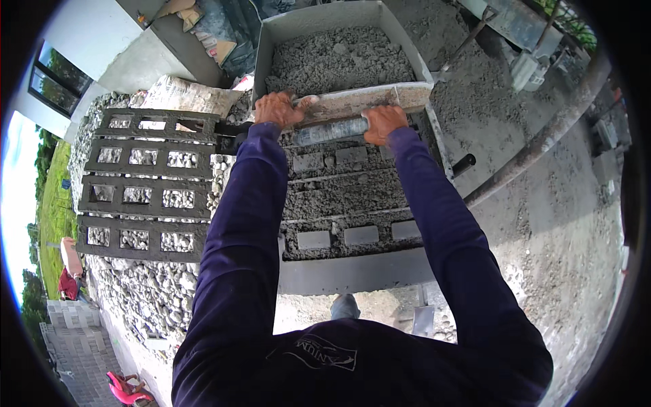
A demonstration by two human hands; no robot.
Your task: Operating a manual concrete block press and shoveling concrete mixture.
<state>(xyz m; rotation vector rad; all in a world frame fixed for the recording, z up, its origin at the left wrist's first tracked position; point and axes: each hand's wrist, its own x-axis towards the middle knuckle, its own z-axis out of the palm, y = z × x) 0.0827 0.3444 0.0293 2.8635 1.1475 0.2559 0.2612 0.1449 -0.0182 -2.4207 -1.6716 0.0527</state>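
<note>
Where both sleeved arms reach to the upper centre of the frame, the entry is as follows: one right hand (385, 125), grip closed round the right end of a grey wrapped bar (331, 131); one left hand (277, 110), fingers bent at the left end of the near wall of a feed box (369, 100), its hold on wall or bar not determinable. Feed box: upper centre, charged with loose grey mix (339, 57). Mould (352, 273): centre, just below the box, with mix lying among rows of rectangular cores (361, 235), core tops showing, surface uneven. Hollow blocks (141, 193): four, left of centre, three openings each, laid side by side over gravel (152, 292). Step, as judged: charging the mould, filling apparently well along, levelling unfinished. Next move, as judged: an even two-handed push or pull, bar kept square to the mould, mix worked into the low places, core tops left clean.
</note>
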